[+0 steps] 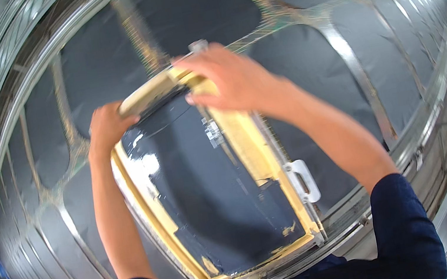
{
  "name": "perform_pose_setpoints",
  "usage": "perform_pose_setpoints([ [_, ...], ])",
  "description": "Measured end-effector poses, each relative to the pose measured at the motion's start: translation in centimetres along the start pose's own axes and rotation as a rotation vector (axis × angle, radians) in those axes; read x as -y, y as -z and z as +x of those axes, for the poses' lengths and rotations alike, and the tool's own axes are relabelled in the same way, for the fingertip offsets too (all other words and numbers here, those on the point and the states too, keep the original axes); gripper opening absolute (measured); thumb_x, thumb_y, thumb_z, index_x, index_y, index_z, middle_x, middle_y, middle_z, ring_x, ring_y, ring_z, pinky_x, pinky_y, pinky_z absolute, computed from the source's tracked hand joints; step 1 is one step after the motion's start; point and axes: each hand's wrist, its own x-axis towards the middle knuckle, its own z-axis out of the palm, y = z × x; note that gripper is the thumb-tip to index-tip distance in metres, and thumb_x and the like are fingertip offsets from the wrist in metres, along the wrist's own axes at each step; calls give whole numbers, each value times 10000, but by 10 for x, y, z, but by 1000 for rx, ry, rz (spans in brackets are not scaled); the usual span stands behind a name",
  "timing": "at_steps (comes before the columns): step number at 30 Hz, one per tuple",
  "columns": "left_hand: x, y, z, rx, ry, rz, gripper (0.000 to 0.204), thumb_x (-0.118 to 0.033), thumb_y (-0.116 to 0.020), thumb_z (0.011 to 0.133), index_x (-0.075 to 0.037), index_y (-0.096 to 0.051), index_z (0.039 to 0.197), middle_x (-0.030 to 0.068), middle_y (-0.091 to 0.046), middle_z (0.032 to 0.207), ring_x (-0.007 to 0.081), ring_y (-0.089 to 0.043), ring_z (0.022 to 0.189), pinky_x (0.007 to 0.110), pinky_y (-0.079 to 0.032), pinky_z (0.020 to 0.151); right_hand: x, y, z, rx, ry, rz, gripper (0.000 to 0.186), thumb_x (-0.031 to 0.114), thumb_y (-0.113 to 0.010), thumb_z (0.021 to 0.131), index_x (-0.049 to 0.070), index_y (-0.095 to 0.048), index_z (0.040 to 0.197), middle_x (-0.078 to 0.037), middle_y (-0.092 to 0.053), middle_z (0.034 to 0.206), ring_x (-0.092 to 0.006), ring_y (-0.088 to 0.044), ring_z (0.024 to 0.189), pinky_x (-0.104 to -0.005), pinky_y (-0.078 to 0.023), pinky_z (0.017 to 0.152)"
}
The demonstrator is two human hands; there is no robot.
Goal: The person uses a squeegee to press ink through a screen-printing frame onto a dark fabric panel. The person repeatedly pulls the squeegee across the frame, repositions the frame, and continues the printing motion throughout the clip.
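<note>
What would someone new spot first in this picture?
Probably the rectangular yellow-edged frame with its shiny dark middle, near the centre. At its far end, a bare left hand and bare right hand hold a pale yellow bar. A white plastic handle sits on the frame's right side.

The long table [67, 116] carries rows of dark panels [188, 8] (shiny strips [342, 47] between, on my feed), and I see a yellow-edged frame [246, 147] over its near side.
</note>
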Motion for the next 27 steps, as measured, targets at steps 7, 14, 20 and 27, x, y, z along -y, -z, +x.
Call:
perform_pose_setpoints([
  [7,12,6,11,77,26,-32,407,-293,-883,683,-102,-798,1031,161,-751,851,375,-716,859,460,-555,805,-28,-66,135,744,-185,-256,404,298,-878,742,53,-780,1049,-152,-772,920,-327,-746,905,-431,-578,808],
  [14,14,-1,11,16,5,-16,462,-284,-897,672,-82,-794,1074,165,-761,856,351,-730,822,434,-567,807,-27,-81,122,645,-261,-176,385,216,-883,737,-23,-756,1010,-189,-736,792,-301,-726,753,-405,-554,727],
  [20,3,-14,-18,-8,-13,14,449,-329,-903,664,-99,-795,1034,150,-760,873,354,-723,853,440,-564,809,-26,-89,98,641,-255,-233,375,215,-881,732,12,-762,1025,-196,-756,862,-325,-748,829,-425,-570,779],
  [27,-35,-47,-138,10,-91,33,377,-368,-900,665,-125,-771,923,151,-736,834,382,-708,860,481,-554,797,34,-80,-33,637,-212,-177,285,264,-860,730,57,-770,904,-171,-743,785,-345,-733,767,-433,-562,772],
])
